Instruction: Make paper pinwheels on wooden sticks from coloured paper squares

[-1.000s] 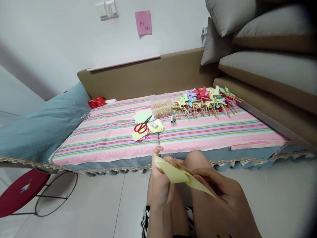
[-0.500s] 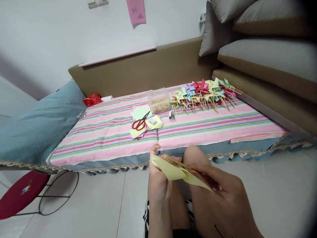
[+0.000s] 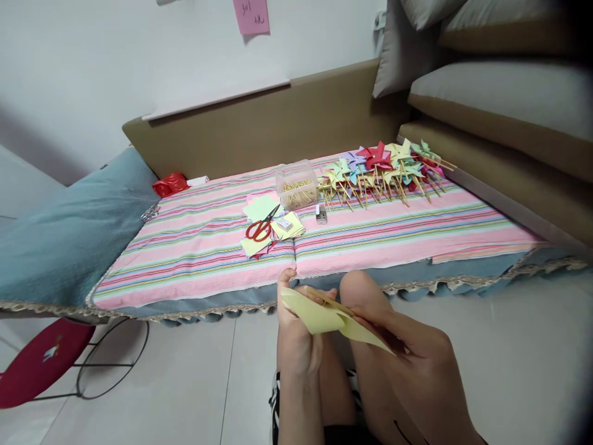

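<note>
Yellow pinwheel (image 3: 319, 316) in both hands, above the legs (image 3: 334, 386), just off the front edge of the striped seat (image 3: 185, 262).
We see the left hand (image 3: 296, 340) gripping the paper's left end, some fingers hidden behind it; we see the right hand (image 3: 421, 349) pinched on the stick (image 3: 328, 301) and the paper's right side. On the seat we note the pinwheel pile (image 3: 377, 162) toward the back right corner, the clear box (image 3: 280, 186) of sticks just left of it, red-handled scissors (image 3: 258, 231) on paper squares (image 3: 252, 247) nearer the front edge, and a red bag (image 3: 170, 185) at the back left corner.
</note>
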Demonstrator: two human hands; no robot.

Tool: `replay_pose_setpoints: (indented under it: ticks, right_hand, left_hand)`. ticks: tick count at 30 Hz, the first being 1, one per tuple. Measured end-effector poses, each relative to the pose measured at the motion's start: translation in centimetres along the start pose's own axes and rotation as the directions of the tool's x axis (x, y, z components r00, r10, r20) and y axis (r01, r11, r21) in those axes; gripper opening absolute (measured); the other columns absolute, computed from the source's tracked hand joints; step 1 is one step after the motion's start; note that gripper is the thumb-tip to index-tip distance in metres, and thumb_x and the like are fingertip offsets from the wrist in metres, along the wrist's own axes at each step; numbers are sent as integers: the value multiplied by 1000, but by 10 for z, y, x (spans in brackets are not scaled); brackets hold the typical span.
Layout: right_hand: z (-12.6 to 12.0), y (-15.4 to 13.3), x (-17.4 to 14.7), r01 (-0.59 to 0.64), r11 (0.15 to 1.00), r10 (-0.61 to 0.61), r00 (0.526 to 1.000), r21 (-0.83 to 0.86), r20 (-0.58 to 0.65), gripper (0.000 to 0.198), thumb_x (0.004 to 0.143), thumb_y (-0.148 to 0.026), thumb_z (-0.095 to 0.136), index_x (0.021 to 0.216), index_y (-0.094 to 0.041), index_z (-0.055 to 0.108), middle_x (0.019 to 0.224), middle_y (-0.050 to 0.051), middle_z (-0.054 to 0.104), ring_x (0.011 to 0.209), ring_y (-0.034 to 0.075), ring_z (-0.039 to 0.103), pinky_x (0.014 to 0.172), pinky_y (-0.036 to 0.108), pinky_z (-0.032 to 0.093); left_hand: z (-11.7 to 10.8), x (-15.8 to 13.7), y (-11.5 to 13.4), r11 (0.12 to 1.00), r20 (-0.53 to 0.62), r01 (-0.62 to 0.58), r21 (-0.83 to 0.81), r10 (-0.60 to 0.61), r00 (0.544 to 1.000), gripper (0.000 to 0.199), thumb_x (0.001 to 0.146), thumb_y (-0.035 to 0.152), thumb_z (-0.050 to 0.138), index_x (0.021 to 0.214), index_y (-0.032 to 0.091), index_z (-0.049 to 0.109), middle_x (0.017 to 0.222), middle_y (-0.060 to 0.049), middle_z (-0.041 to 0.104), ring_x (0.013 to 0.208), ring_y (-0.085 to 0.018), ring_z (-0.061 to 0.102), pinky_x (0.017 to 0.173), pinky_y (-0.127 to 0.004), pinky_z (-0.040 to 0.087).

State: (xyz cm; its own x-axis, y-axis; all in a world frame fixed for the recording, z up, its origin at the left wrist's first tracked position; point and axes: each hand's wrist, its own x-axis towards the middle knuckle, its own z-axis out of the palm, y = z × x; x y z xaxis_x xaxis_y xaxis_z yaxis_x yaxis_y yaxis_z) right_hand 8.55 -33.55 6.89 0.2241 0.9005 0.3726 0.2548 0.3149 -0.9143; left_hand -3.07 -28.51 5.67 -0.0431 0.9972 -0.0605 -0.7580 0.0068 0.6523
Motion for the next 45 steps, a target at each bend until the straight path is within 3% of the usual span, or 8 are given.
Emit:
replay_pose_setpoints:
  ticks: [8,14,24,30,45]
  right_hand:
    - [1,1,0,-20,1000,21,1000,-15,12,16,80,-21,67,93,-26,76,86,2,76,73,21,72,65,29,60]
    - [4,6,-5,2,1000,-2,999,-4,47,21,83,-17,63,100,-25,73,90,3,75,75,21,71,67,30,59]
    - [1,5,1,174,978,-164,982,-116,90,26,84,-9,62,103,-24,68,87,-1,72,73,13,67,65,20,55]
    - [-1,7,2,169,978,-160,984,-125,81,26,84,-11,62,105,-25,68,90,0,72,74,14,67,65,22,55]
    - [-6,1,5,197,969,-185,978,-148,92,25,84,-10,60,101,-25,69,88,1,73,73,16,67,62,24,55]
  left_hand:
    - [-3,-1,-10,996,-84,-32,-87,25,996,55,59,31,84,106,33,56,63,11,58,60,-10,64,65,-24,52]
    - [-6,1,-11,993,-67,-76,-91,70,995,49,61,33,83,104,34,59,59,11,58,56,-8,62,67,-24,53]
    - [-2,3,-15,993,-74,-82,-90,76,994,44,62,36,81,100,37,59,56,11,58,56,-10,62,66,-26,54]
    - [1,3,-16,989,-84,-58,-135,47,995,40,60,32,83,94,35,61,59,11,58,56,-10,62,66,-26,53]
    - [6,3,-15,988,-47,-136,-79,132,990,39,63,35,81,95,35,58,62,11,59,55,-8,60,69,-26,54]
